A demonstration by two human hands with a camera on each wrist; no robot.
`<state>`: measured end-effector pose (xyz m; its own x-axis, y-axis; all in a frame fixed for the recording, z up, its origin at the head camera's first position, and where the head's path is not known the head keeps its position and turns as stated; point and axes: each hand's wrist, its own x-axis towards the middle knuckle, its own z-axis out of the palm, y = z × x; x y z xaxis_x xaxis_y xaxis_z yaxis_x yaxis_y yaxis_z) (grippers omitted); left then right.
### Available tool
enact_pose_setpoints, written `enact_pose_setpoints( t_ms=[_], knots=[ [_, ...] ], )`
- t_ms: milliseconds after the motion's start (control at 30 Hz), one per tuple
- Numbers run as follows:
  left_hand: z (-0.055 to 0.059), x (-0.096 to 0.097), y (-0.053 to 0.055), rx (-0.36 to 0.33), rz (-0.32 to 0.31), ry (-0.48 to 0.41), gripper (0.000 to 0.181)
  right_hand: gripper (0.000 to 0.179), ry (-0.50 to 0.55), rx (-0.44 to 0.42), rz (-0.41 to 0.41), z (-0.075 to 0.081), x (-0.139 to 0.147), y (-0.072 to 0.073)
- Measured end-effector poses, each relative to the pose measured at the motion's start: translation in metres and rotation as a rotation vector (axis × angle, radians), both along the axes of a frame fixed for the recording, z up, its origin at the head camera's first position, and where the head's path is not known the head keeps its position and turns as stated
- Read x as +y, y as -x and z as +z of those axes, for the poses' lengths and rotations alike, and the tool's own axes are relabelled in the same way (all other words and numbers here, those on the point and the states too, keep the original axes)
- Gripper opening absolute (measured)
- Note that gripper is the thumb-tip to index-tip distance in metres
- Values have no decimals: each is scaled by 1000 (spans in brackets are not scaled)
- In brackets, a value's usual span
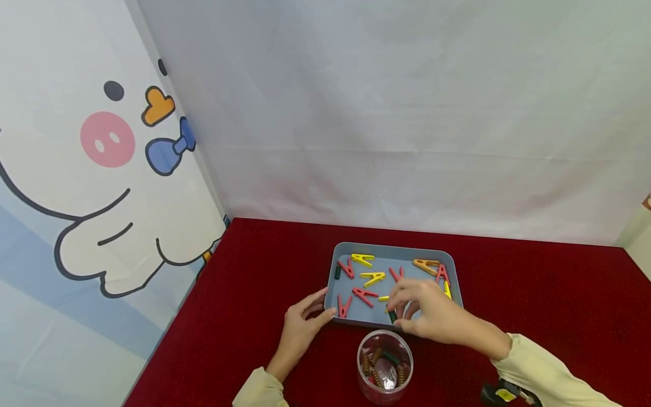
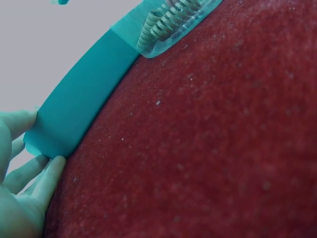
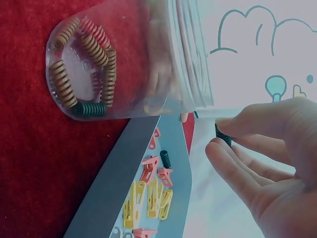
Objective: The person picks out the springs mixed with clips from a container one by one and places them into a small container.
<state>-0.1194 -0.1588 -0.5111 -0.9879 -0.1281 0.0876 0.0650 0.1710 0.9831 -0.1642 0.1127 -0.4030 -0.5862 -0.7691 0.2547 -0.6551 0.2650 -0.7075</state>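
My right hand (image 1: 426,312) pinches a dark green coil spring (image 3: 224,136) between thumb and fingers, above the near right part of a grey-blue tray (image 1: 396,249). My left hand (image 1: 300,328) holds the near left corner of that tray, thumb and fingers either side of the corner. Lying in the tray are several red clips (image 1: 343,306), yellow clips (image 1: 373,278) and an orange clip (image 1: 426,264). Another dark green spring (image 1: 338,272) lies by its left wall. In front of the tray stands a clear plastic jar (image 3: 133,59) holding several brown springs (image 3: 63,82), a green one (image 3: 91,109) and a red one.
Dark red cloth (image 1: 229,339) covers the table. A white sheet (image 1: 407,113) hangs behind it, and a cartoon-printed panel (image 1: 61,169) stands at the left. The open-topped jar sits close to the tray's near edge, between the forearms.
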Motion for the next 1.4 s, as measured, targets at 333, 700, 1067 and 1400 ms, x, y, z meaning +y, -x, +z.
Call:
enact_pose_setpoints(
  t_ms=[333,700,1067,1400],
  knots=[
    [1,-1,-2,-5,-1,13,52,22,24,-21,14,5,-1,-10],
    [0,-3,-3,-7,-1,21,52,21,22,-20,41,10,-3,-24],
    [1,-4,-5,-12,-4,10,52,21,26,-25,50,13,-4,-32],
    [3,-5,-7,-7,-4,14,52,22,42,-8,72,16,-5,-40]
  ],
)
